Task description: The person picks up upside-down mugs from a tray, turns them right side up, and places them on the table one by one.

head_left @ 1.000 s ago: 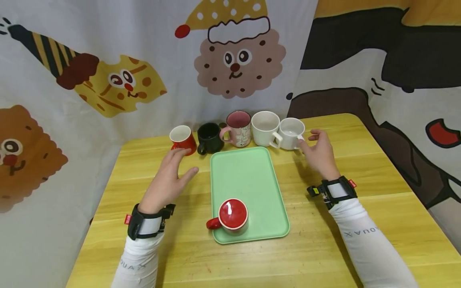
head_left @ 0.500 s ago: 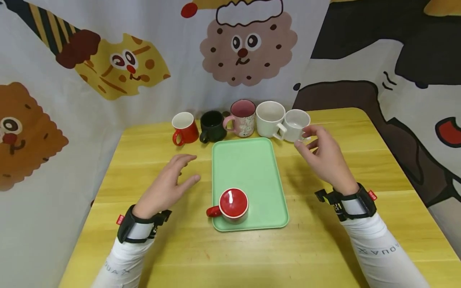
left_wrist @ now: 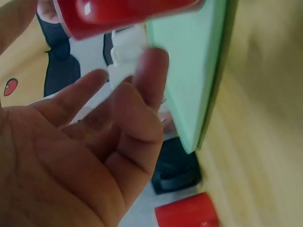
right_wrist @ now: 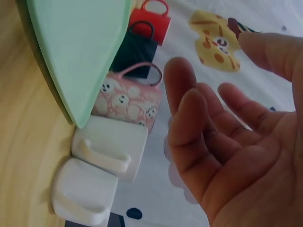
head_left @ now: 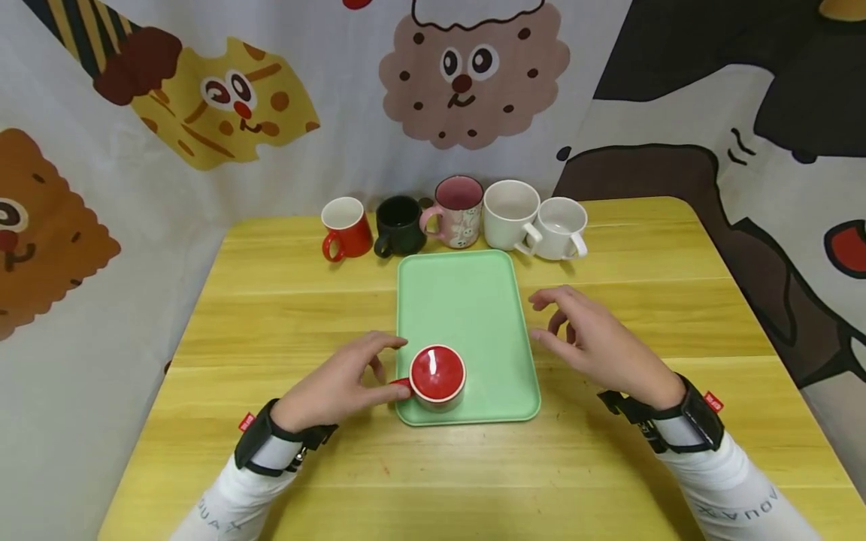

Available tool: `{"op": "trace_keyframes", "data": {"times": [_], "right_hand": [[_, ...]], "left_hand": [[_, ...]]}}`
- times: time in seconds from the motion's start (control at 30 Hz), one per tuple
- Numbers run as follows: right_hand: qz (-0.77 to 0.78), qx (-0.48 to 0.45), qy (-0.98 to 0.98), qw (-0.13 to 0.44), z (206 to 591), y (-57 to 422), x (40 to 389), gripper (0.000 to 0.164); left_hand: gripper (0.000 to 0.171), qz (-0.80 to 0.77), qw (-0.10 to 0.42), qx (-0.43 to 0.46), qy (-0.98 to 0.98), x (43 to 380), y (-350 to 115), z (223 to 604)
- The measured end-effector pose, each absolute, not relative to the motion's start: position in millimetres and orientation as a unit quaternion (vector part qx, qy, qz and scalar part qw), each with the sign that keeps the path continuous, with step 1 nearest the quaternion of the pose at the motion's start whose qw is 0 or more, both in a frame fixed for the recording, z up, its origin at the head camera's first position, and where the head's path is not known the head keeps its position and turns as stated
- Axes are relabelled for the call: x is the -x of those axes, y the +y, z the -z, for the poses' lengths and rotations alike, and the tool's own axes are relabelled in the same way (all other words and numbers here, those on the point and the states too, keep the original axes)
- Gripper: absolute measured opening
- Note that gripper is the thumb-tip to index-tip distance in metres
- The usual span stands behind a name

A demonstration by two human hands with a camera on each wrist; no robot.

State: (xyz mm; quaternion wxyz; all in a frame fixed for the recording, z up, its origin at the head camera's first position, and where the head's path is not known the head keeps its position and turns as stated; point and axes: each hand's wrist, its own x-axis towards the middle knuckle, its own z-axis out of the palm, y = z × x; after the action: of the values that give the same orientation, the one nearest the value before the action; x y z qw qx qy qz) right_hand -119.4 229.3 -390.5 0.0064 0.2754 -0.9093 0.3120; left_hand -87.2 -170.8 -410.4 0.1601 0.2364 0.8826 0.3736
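Observation:
A red-handled mug point(head_left: 438, 373), its red top ringed by a pale rim, stands at the near left of the green tray point(head_left: 480, 300). My left hand point(head_left: 341, 383) reaches to its handle, the thumb overlapping it in the head view. The left wrist view shows the mug's red side point(left_wrist: 128, 14) above fingers that bend loosely and are apart from it. Just off the tray's right edge, my right hand point(head_left: 595, 338) hovers with loosely curved fingers. In the right wrist view, nothing lies between the fingers point(right_wrist: 187, 127) and thumb.
Behind the tray, a row along the wooden table's point(head_left: 284, 315) back holds a red mug point(head_left: 348, 231), a black mug point(head_left: 401, 225), a pink patterned mug point(head_left: 460, 218), a larger white cup point(head_left: 504, 225) and a smaller white cup point(head_left: 558, 237). A cartoon-printed curtain point(head_left: 325, 52) hangs behind.
My right hand has drawn back from the smaller white cup toward the tray's right edge. My left hand has come from beside the red mug at the back to the handle of the tray's mug.

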Motion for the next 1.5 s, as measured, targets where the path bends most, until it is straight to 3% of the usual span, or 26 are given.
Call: {"op": "trace_keyframes", "data": {"times": [0.3,0.57,0.77,1.13,1.33,1.5], "right_hand": [[-0.322,-0.317,-0.891,-0.037,413.6,220.5,104.8,0.037],[-0.353,-0.319,-0.876,-0.072,433.5,214.1,98.5,0.037],[-0.372,-0.303,-0.872,-0.097,440.5,211.6,95.1,0.036],[-0.388,-0.297,-0.868,-0.095,440.7,212.0,93.8,0.036],[-0.403,-0.298,-0.861,-0.090,434.5,211.1,97.7,0.032],[-0.412,-0.303,-0.856,-0.073,429.3,207.8,101.8,0.031]], "left_hand": [[0.019,-0.412,0.245,-0.238,0.845,88.0,-168.4,425.4],[0.025,-0.432,0.263,-0.227,0.832,84.3,-169.9,433.9],[0.023,-0.448,0.241,-0.222,0.832,80.0,-171.5,439.7],[0.025,-0.526,0.193,-0.218,0.799,79.8,-171.3,430.1],[0.015,-0.567,0.129,-0.220,0.784,84.1,-168.0,420.6],[0.016,-0.598,0.087,-0.221,0.766,89.0,-162.4,416.1]]}}
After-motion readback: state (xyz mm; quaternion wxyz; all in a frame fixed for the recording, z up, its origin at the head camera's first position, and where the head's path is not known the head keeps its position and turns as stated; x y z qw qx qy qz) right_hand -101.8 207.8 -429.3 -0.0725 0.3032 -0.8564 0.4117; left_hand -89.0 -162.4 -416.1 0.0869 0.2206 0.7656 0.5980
